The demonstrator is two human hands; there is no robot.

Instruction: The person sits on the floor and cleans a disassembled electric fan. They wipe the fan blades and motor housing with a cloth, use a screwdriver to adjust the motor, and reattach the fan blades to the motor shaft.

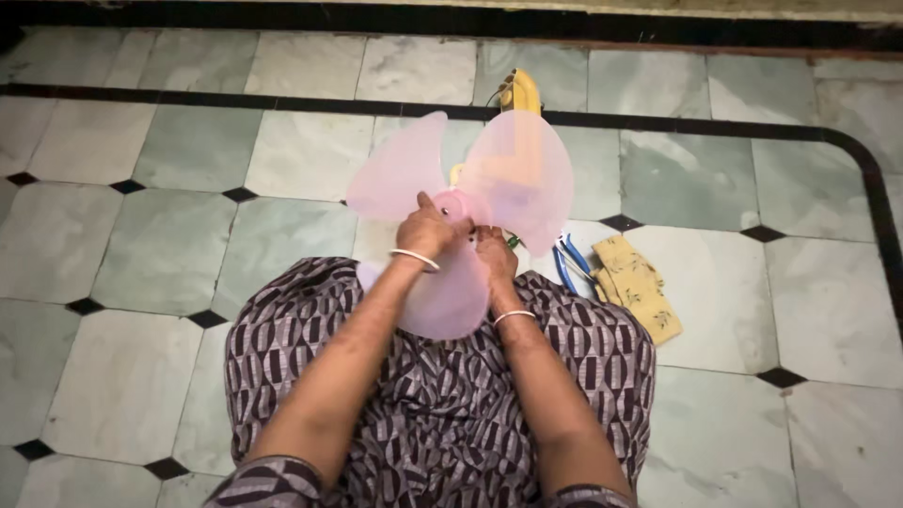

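A translucent pink three-bladed fan blade point(515, 169) is held up over my lap. My left hand point(425, 231) grips its pink hub from the left, thumb pointing up onto the hub. On the hub's right side my right hand point(493, 254) pinches it with closed fingers. Each wrist carries a thin white bangle. One blade hangs down between my forearms. Behind the blades a yellow fan body point(522, 91) lies on the floor, mostly hidden.
I sit on a pale green and white tiled floor point(141, 245) with black borders. Blue-handled pliers point(567, 261) and a folded yellow patterned cloth point(638, 287) lie right of my knee. My patterned dark dress point(442, 414) covers my lap.
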